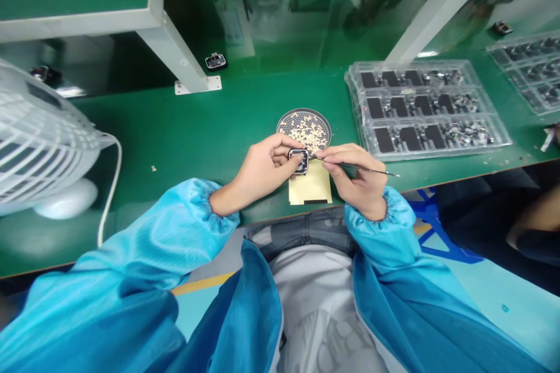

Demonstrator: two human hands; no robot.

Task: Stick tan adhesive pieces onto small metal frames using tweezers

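Between its thumb and fingers my left hand point(266, 164) grips a small watch case point(299, 164), squarish with a silver rim and dark inside. My right hand point(357, 176) is closed round a thin metal pick point(367, 169), whose tip is at the right edge of the case. Just beyond both hands lies a round dark dish point(324, 119) with a perforated base, scattered with small cream-coloured bits point(306, 128). Under the hands is a yellow paper pad point(310, 187) with a black strip at its near edge. My fingers hide part of the case.
To the right, a clear plastic tray point(356, 122) holds dark screens and metal parts in rows. A white fan point(39, 140) with a cable stands at left. Another small case point(216, 61) lies near the shelf leg point(186, 61). Part of a person point(494, 227) shows at far right.
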